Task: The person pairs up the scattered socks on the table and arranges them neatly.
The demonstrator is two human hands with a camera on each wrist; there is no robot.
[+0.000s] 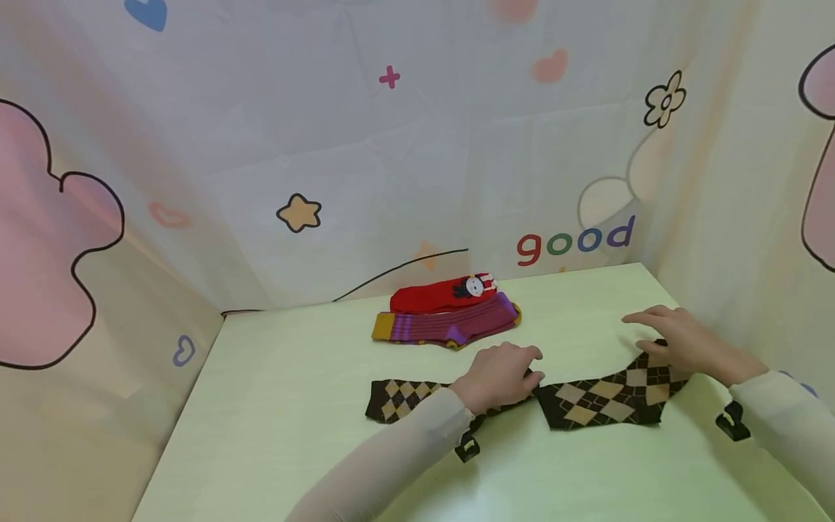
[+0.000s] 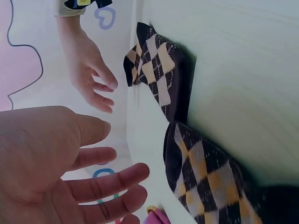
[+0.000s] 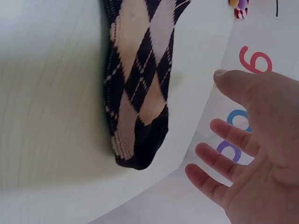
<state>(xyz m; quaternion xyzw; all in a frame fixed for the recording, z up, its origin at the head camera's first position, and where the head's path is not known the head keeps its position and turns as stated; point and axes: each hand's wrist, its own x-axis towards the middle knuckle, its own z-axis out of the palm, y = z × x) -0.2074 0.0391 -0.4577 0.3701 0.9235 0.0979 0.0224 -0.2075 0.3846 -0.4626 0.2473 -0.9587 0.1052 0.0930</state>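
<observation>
Two black argyle socks with tan and grey diamonds lie end to end on the table. Over the left argyle sock (image 1: pixel 407 400) is my left hand (image 1: pixel 499 377), which hides part of it. In the left wrist view the fingers of that hand (image 2: pixel 51 163) are loosely spread and hold nothing, apart from the sock. My right hand (image 1: pixel 691 344) is above the foot end of the right argyle sock (image 1: pixel 607 401). The right wrist view has this sock (image 3: pixel 142 88) lying flat, with the hand (image 3: pixel 261 135) beside it, fingers extended and nothing in them.
Behind the argyle socks lie a purple sock (image 1: pixel 430 330) with mustard ends and a red sock (image 1: pixel 430 296) with a cartoon figure. The pale green table (image 1: pixel 274 435) meets a printed curtain (image 1: pixel 391 159) at the back and sides. A black strap (image 1: pixel 733 422) hangs at the right wrist.
</observation>
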